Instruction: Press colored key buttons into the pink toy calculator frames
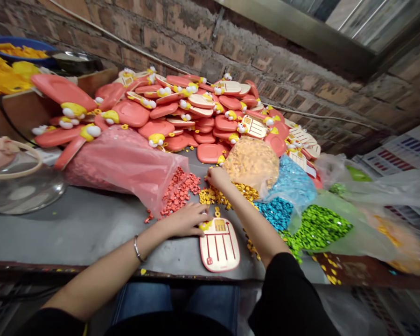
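Note:
A cream toy panel with red slots (220,244) lies face up at the near edge of the grey table (84,224). My left hand (186,219) rests on the panel's top left corner, fingers curled over a small yellow piece there. My right hand (217,178) reaches farther back into a loose heap of small yellow beads (227,195), fingers pinched down into them. Small red beads (179,190) spill from a pink plastic bag (126,161) just left of my hands.
A big pile of pink toy shells with yellow-and-white parts (182,112) fills the back. Bags of orange (252,161), blue (287,186) and green beads (317,227) lie to the right. A glass bowl (19,184) stands at left, a box of yellow parts (7,74) behind it.

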Demonstrator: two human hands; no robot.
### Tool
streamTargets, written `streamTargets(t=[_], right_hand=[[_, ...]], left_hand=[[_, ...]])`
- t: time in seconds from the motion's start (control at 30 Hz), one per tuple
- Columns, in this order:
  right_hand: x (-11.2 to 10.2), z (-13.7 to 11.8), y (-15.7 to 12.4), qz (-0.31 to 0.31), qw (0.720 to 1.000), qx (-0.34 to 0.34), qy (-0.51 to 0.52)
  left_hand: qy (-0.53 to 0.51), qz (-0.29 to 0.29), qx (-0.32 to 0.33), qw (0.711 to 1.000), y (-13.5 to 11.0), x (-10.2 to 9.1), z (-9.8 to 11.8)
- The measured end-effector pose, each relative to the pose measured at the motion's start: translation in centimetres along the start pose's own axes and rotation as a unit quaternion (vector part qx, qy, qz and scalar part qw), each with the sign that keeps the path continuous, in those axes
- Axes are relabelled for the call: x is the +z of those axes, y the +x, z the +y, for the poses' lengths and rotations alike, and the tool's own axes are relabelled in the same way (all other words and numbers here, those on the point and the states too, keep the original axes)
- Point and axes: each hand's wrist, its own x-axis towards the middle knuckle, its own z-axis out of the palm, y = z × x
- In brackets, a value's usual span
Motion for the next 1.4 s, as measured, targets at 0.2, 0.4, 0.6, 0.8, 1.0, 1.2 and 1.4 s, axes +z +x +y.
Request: streamTargets(t=[0.2, 0.4, 0.6, 0.8, 1.0, 1.2, 1.4], right_hand=[[1.4, -0.1, 0.5, 0.008, 1.000, 0.004, -0.016], [2.3, 1.1, -0.8, 0.038, 0.997, -0.053, 0.033], [3.0, 2.2, -2.8, 0.130, 0.964, -0.112, 0.202], [2.0, 3.2, -10.1, 0.214, 0.885, -0.155, 0.383], [3.3, 4.3, -18.2, 0.183, 0.898, -0.112, 0.384], [6.0, 4.0, -18.1, 0.184, 0.935, -0.102, 0.285], [6.0, 4.2, -18.9, 0.150, 0.931, -0.124, 0.308]], left_hand=[[0.034, -0.001, 0.001, 0.999, 0.2, 0.2, 0.1], [0.057, -0.017, -0.007, 0.998, 0.3, -0.4, 0.3], [0.062, -0.013, -0.003, 0.998, 0.4, -0.3, -0.3], [0.056, -0.004, -0.009, 0.998, 0.5, 0.0, -1.0], [0.068, 0.000, -0.004, 0.998, 0.5, 0.3, -1.3], [0.060, -0.013, -0.021, 0.998, 0.6, 0.9, -1.5], [0.039, -0.015, -0.039, 0.998, 0.8, 0.4, -1.2]])
